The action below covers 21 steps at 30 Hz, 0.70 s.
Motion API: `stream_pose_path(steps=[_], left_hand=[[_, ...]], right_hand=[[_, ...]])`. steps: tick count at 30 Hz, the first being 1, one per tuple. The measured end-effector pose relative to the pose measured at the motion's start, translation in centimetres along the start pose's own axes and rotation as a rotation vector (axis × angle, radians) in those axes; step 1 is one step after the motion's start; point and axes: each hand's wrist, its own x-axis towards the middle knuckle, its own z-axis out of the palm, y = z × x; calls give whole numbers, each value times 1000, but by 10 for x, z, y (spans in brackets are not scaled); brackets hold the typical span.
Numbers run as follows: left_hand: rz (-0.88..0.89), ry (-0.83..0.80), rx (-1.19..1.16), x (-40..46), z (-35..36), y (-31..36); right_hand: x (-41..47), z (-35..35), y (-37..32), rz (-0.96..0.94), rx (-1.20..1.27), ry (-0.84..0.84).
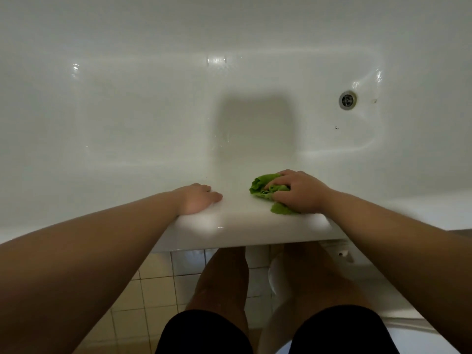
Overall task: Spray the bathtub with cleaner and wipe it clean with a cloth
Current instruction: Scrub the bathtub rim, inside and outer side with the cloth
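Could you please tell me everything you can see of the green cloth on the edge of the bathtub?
The green cloth is bright lime, soft and crumpled into a bunch, with folds showing. It lies on the bathtub's near white rim, right of centre. The right hand covers its right part and grips it, fingers curled into the fabric. One corner pokes out below the hand. The left hand rests apart.

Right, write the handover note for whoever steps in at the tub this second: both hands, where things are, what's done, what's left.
Left hand: lies on the near rim of the bathtub, fingers over its inner edge, holding nothing.
Right hand: grip closed on the bunched green cloth, pressing it onto the same rim.
Cleaner bottle: not in view.
Done: cannot confirm spraying; the tub floor shines and looks wet in patches.
Left: dark specks remain near the drain, so the basin probably still needs wiping there, as may the far wall.
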Motion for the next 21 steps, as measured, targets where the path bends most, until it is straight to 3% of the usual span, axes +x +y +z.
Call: stream_pose_path(steps=[6, 13, 21], left_hand=[[-36, -23, 10, 1, -6, -16], [-87, -2, -31, 0, -5, -36], [-164, 3, 19, -6, -6, -34]], right_hand=[[36, 9, -26, 176, -173, -54], [12, 28, -60, -111, -38, -67], [51, 28, -59, 79, -226, -90]])
